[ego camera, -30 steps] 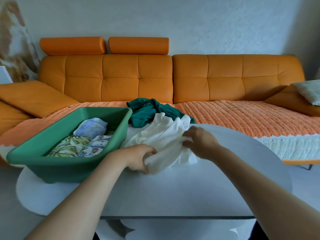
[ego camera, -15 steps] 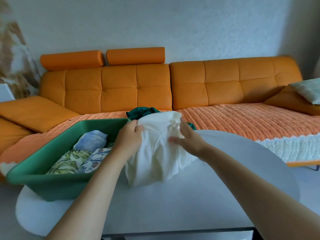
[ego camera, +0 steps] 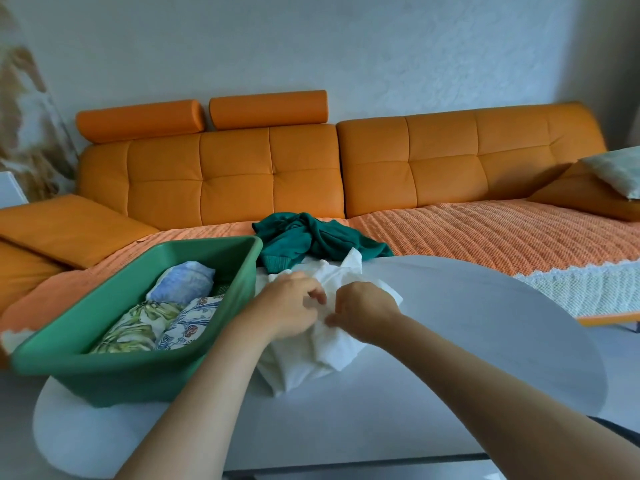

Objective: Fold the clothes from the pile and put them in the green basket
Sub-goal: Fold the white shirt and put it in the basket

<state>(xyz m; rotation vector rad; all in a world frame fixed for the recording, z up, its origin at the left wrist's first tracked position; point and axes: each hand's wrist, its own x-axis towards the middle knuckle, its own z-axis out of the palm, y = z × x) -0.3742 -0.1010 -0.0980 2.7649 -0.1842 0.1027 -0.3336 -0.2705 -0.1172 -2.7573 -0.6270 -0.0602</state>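
A crumpled white garment (ego camera: 313,356) lies on the white round table (ego camera: 467,327), just right of the green basket (ego camera: 114,370). My left hand (ego camera: 289,308) and my right hand (ego camera: 365,311) sit side by side on top of it, fingers curled into the cloth. The basket holds three folded pieces: a light blue one (ego camera: 181,282), a green leafy print (ego camera: 135,327) and a blue floral print (ego camera: 187,322). A dark green garment (ego camera: 311,239) lies bunched at the table's far edge, behind the white one.
An orange sofa (ego camera: 270,171) with a woven orange throw (ego camera: 485,233) runs along the wall behind the table. Cushions lie at its left (ego camera: 65,225) and right (ego camera: 588,195) ends, the right one topped by a pale pillow (ego camera: 620,169).
The white garment, held up off the table half a second ago, is back down on it. Both hands have come close together on top of the cloth.
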